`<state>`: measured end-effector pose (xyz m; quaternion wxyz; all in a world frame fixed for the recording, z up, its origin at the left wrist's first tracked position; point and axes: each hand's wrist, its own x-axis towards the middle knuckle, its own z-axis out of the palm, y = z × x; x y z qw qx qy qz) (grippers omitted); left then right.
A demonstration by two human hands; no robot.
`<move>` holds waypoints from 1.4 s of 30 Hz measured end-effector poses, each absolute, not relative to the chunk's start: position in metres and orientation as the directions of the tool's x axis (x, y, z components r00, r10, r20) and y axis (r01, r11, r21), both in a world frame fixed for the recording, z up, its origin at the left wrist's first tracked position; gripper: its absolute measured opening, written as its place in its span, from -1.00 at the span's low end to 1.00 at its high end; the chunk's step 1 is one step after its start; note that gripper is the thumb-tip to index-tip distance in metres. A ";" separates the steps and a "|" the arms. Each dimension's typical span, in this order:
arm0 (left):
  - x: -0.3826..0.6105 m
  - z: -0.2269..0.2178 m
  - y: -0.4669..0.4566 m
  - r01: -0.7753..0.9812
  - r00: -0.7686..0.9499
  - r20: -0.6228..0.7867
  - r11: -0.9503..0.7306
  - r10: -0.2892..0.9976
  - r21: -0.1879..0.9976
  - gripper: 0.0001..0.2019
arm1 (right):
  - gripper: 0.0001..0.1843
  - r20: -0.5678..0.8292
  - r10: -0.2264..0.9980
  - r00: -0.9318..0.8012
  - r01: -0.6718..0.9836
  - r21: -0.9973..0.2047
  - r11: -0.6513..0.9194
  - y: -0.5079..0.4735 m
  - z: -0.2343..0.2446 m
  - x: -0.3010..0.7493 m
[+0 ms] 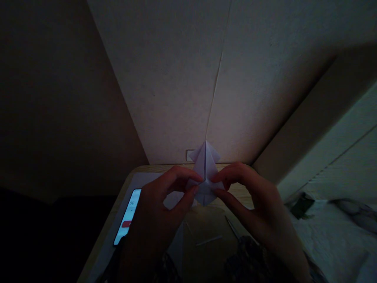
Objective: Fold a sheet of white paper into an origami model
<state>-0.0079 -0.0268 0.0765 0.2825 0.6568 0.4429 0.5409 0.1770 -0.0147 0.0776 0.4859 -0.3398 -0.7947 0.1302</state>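
The folded paper [205, 165] sits between left hand [159, 208] and right hand [260, 200], above the table [203, 222]. A phone [129, 218] lies on a sheet [144, 179] over at left, and a wall [173, 98] stands behind.

Your left hand [157, 202] and right hand [260, 202] pinch opposite sides of a white origami model [209, 162] above the wooden table [206, 224]; a lit smartphone [127, 216] lies partly hidden behind your left hand.

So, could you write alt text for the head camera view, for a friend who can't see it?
A person's left fingers and right fingers pinch a pointed, folded paper shape above a wooden table in dim light. A lit phone, partly hidden, lies at the left; a thin pale stick lies nearer the person.
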 end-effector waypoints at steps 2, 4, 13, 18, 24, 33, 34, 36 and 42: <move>-0.008 0.076 -0.027 0.278 0.022 0.462 -0.449 0.887 0.849 -0.81 | -0.80 0.681 0.667 -0.301 0.415 -0.536 0.735 -0.016 0.078 0.177; -0.008 0.077 -0.027 0.280 0.024 0.459 -0.447 0.888 0.850 -0.82 | -0.80 0.680 0.666 -0.307 0.414 -0.534 0.737 -0.017 0.078 0.178; -0.005 0.080 -0.030 0.229 -0.016 0.428 -0.413 0.904 0.881 -0.81 | -0.74 0.657 0.673 -0.341 0.424 -0.531 0.734 -0.015 0.076 0.178; -0.003 0.081 -0.031 0.217 -0.055 0.394 -0.374 0.917 0.902 -0.82 | -0.77 0.653 0.682 -0.329 0.418 -0.546 0.726 -0.015 0.077 0.177; -0.004 0.081 -0.032 0.208 -0.059 0.393 -0.374 0.917 0.904 -0.86 | -0.77 0.640 0.683 -0.351 0.409 -0.552 0.727 -0.018 0.078 0.177; -0.008 0.082 -0.030 0.216 0.001 0.433 -0.423 0.901 0.880 -0.73 | -0.75 0.670 0.677 -0.306 0.396 -0.556 0.730 -0.016 0.080 0.178; -0.009 0.082 -0.029 0.214 0.018 0.436 -0.429 0.900 0.878 -0.69 | -0.75 0.678 0.672 -0.300 0.400 -0.550 0.733 -0.016 0.080 0.178; -0.010 0.080 -0.028 0.208 0.027 0.436 -0.432 0.900 0.878 -0.64 | -0.75 0.693 0.659 -0.292 0.409 -0.533 0.741 -0.015 0.080 0.178; -0.010 0.080 -0.027 0.229 -0.003 0.415 -0.403 0.910 0.886 -0.64 | -0.75 0.727 0.627 -0.280 0.435 -0.486 0.758 -0.015 0.080 0.177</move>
